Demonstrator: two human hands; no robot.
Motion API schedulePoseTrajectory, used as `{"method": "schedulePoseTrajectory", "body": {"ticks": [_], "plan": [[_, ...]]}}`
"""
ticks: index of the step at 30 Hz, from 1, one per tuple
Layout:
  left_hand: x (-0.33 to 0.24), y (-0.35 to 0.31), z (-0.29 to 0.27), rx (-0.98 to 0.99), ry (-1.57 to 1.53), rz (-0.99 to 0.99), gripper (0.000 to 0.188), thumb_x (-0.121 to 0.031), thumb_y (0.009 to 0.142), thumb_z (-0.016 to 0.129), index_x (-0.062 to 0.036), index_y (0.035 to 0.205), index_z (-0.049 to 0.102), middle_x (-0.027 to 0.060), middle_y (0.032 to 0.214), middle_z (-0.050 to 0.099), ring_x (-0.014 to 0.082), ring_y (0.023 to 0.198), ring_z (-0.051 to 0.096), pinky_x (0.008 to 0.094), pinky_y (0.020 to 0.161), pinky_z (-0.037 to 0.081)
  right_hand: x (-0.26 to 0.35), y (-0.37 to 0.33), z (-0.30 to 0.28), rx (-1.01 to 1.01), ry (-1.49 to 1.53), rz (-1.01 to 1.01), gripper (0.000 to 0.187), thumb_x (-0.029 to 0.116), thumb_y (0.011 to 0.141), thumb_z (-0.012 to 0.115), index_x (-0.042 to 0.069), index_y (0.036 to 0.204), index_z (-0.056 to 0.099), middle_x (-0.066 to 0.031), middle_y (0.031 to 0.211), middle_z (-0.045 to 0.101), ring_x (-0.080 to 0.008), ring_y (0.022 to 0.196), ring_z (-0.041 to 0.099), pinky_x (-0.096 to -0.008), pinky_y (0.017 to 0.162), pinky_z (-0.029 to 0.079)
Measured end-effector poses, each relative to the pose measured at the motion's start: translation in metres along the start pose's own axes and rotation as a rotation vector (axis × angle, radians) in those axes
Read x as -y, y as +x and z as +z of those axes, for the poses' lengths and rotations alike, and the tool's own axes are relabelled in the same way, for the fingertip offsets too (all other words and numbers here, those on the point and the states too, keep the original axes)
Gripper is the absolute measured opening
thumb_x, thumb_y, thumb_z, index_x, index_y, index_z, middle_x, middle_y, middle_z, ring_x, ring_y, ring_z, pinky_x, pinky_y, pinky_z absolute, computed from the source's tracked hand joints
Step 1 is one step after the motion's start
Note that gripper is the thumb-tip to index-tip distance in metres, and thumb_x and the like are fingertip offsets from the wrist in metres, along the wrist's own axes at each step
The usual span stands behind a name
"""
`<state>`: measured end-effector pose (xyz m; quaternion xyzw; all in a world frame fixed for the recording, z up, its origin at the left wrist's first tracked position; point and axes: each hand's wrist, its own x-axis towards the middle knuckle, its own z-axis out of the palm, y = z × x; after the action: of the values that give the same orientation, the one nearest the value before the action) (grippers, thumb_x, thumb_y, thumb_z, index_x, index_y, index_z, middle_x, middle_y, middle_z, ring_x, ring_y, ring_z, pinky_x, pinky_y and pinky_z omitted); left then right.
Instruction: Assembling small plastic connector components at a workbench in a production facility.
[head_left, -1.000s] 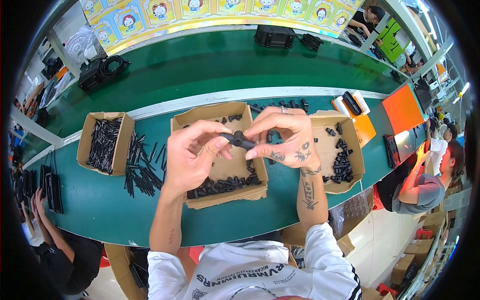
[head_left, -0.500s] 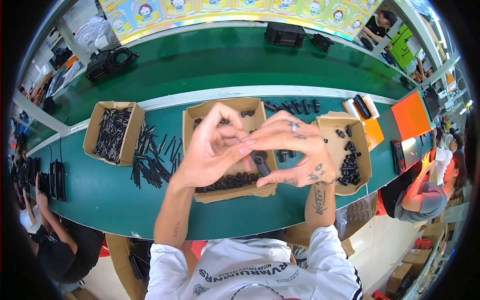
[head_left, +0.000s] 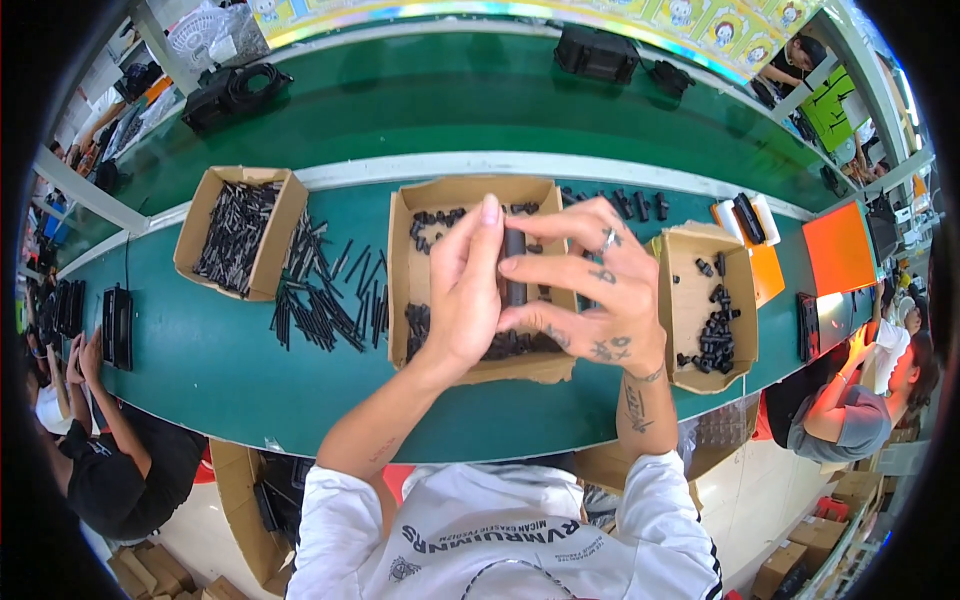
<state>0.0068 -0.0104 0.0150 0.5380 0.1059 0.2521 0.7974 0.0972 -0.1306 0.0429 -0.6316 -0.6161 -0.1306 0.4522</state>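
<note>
Over the middle cardboard box (head_left: 403, 215) I hold a short black cylindrical part (head_left: 515, 268), its length pointing away from me. The fingers and thumb of my right hand (head_left: 610, 290) grip its right side. Against its left side lies my left hand (head_left: 465, 285), closed, with the thumb toward the far end; some of its fingers are hidden. Small black fittings (head_left: 435, 225) lie in the box beneath, partly covered by my hands.
On the left stands a cardboard box (head_left: 292, 235) of thin black rods, with loose rods (head_left: 325, 310) beside it. A right-hand box (head_left: 745, 330) holds black fittings (head_left: 715, 340). More black parts (head_left: 640, 205) line the far edge. An orange panel (head_left: 838, 250) stands farther right.
The black part has turned from tilted to pointing straight away from me. My left hand has moved in flat along its side, and my right fingers have closed round it.
</note>
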Motion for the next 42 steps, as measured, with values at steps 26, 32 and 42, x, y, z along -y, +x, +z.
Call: {"method": "schedulePoseTrajectory", "body": {"ticks": [26, 32, 42], "plan": [[0.011, -0.006, 0.016, 0.162, -0.012, -0.007, 0.046, -0.036, 0.111, 0.037, -0.0008, 0.093, 0.061, -0.0028, 0.070, 0.053, 0.0029, 0.062, 0.043, 0.0225, 0.053, 0.036, 0.027, -0.003, -0.037, 0.154, -0.207, 0.077, 0.053, 0.017, 0.048, 0.091, 0.007, 0.099, 0.078, -0.0077, 0.104, 0.074, -0.0221, 0.085, 0.065, -0.0306, 0.071, 0.053], [0.007, -0.016, 0.019, 0.307, -0.022, -0.137, 0.047, -0.037, 0.110, 0.036, -0.0013, 0.092, 0.060, -0.0008, 0.066, 0.053, 0.0047, 0.056, 0.051, 0.0222, 0.048, 0.038, 0.032, 0.000, -0.057, 0.261, -0.224, 0.058, 0.062, 0.007, 0.045, 0.089, 0.007, 0.106, 0.076, -0.0075, 0.102, 0.074, -0.0254, 0.089, 0.068, -0.0350, 0.077, 0.055], [0.017, 0.007, -0.008, 0.494, 0.749, 0.008, 0.032, -0.031, 0.101, 0.058, -0.0007, 0.092, 0.059, 0.0095, 0.069, 0.061, 0.0168, 0.064, 0.062, 0.0338, 0.062, 0.049, -0.063, -0.054, -0.086, 0.819, -0.539, 0.339, 0.055, 0.007, 0.056, 0.085, 0.009, 0.109, 0.071, -0.0166, 0.096, 0.069, -0.0363, 0.095, 0.063, -0.0447, 0.087, 0.049]]}}
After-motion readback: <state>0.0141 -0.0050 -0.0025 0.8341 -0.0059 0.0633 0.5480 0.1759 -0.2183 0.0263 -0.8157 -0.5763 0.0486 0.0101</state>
